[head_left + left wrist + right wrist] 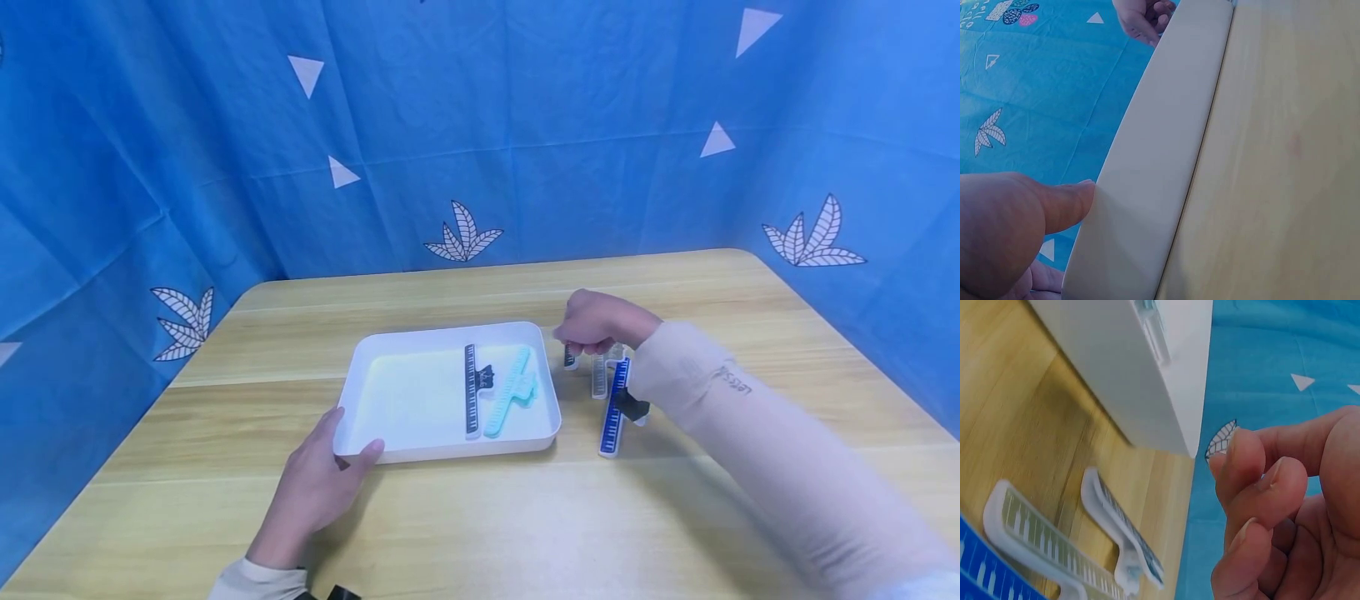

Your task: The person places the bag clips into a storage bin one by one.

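Observation:
My left hand [318, 479] grips the near left corner of a white tray [420, 455], thumb at the rim; its other fingers are mostly hidden. Inside the tray lie a black piano-key clip [471, 392] and a mint-green clip [507, 392]. My right hand [596, 321] hovers just beyond the tray's right side, fingers loosely bent and holding nothing in the right wrist view. Nearest to it is another black-patterned clip [1124, 528], partly covered by the hand in the head view. Beside that lie a grey clip [598, 377] and a blue clip [613, 408].
Everything rests on a light wooden table [480, 525]. A blue curtain [570, 192] with white triangles and leaves hangs behind and around it. My right sleeve [780, 442] crosses above the table's right part, close to the blue clip.

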`<action>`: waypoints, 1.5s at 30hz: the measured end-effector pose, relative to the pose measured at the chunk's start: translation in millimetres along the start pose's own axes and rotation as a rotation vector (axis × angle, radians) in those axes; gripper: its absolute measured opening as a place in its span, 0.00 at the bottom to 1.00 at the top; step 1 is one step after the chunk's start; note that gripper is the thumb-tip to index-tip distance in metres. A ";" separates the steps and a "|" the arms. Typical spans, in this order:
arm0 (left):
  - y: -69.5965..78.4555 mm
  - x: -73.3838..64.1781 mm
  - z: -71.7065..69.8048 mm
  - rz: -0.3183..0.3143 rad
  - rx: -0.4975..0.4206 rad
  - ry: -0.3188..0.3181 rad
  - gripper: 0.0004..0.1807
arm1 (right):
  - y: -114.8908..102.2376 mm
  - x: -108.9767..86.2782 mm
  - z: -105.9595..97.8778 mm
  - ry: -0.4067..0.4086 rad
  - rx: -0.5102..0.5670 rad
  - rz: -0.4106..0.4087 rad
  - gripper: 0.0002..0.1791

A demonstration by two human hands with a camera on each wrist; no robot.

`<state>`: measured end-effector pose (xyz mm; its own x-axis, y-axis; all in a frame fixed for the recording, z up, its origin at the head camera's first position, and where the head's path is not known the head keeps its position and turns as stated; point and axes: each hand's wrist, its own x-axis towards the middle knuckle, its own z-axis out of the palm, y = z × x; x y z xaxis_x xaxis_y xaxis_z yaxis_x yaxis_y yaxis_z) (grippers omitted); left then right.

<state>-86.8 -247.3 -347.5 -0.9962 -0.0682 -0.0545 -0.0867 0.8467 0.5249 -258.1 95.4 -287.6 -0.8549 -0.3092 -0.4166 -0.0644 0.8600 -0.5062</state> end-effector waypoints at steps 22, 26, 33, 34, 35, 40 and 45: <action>-1.5 1.0 0.6 -0.016 -0.002 -0.012 0.51 | 40.2 -4.5 -13.7 0.003 0.054 0.045 0.19; -1.3 1.2 0.2 -0.019 -0.003 -0.017 0.51 | 46.0 -5.0 -14.7 0.003 0.059 0.057 0.17; -1.4 1.5 0.2 -0.020 -0.003 -0.014 0.51 | 55.4 -6.0 -17.1 -0.016 0.060 0.073 0.18; -1.4 1.2 0.3 -0.020 -0.004 -0.011 0.51 | 57.0 -6.1 -17.4 -0.017 0.063 0.072 0.18; -1.4 0.9 0.3 -0.019 -0.005 -0.007 0.51 | 58.6 -5.9 -17.6 -0.018 0.063 0.074 0.19; -1.2 -0.4 0.2 -0.022 -0.004 0.000 0.51 | 67.3 -4.1 -18.2 -0.012 0.074 0.089 0.18; -0.3 0.0 0.3 -0.028 -0.009 -0.001 0.51 | 75.6 -3.5 -19.4 -0.005 0.059 0.105 0.16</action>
<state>-86.7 -247.5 -347.9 -0.9933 -0.0915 -0.0700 -0.1147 0.8398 0.5306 -270.0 169.4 -309.8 -0.8525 -0.2213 -0.4735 0.0556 0.8623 -0.5033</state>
